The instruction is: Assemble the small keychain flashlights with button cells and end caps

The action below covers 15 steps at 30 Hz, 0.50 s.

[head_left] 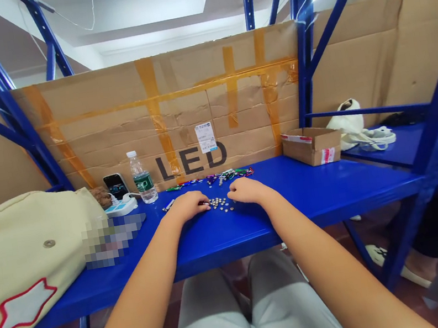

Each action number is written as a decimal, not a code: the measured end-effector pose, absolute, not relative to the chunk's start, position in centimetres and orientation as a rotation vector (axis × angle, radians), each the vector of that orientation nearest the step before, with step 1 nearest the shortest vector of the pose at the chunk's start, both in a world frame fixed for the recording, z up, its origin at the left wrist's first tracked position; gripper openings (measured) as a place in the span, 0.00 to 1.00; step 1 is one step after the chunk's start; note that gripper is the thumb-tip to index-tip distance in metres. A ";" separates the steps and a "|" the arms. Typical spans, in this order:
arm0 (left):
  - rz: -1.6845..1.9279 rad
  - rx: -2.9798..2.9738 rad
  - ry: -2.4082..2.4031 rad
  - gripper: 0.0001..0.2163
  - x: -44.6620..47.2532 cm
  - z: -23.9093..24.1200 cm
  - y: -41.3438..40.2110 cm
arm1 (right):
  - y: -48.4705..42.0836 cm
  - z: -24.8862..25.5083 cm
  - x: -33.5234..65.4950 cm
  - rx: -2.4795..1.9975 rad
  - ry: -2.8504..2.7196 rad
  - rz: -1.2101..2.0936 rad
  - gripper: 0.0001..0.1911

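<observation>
Both my hands rest on the blue shelf on either side of a small heap of several round silvery button cells. My left hand is curled, knuckles up, with its fingertips pinched at the left edge of the heap; what it holds is too small to name. My right hand is also curled with its fingers bent down at the right edge of the heap. Behind the heap lies a row of small coloured keychain-like items. A single small silvery item lies left of my left hand.
A taped cardboard wall marked LED backs the shelf. A water bottle, a phone and a white power strip stand at the left. A cream bag fills the near left. An open carton sits right, by blue uprights.
</observation>
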State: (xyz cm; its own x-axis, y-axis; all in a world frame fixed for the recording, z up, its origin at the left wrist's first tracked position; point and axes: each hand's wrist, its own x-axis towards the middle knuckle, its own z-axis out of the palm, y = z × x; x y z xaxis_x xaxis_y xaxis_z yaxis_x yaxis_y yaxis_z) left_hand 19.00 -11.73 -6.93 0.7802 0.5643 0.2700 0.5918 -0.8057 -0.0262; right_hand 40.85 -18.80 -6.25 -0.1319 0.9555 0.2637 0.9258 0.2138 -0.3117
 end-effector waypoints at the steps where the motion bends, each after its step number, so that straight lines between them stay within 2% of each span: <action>1: -0.382 -2.860 -0.921 0.08 19.0 -6.9 -11.8 | -18.8 -6.3 41.0 -1.755 -2.110 0.135 0.13; 11: -0.378 -2.903 -0.978 0.11 18.3 -6.2 -11.3 | -18.9 -6.3 41.8 -1.981 -2.188 0.104 0.11; 15: -0.362 -2.761 -1.137 0.13 17.5 -6.2 -10.4 | -19.1 -6.1 41.7 -2.082 -2.154 0.042 0.15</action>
State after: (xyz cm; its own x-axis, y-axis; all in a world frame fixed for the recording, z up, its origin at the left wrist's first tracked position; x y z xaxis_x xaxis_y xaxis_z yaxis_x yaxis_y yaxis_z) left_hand 17.50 -10.36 -6.20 0.6865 0.6750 0.2704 0.7072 -0.7063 -0.0320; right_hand 41.75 -19.14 -6.14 -0.0288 0.9959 0.0853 0.9919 0.0390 -0.1208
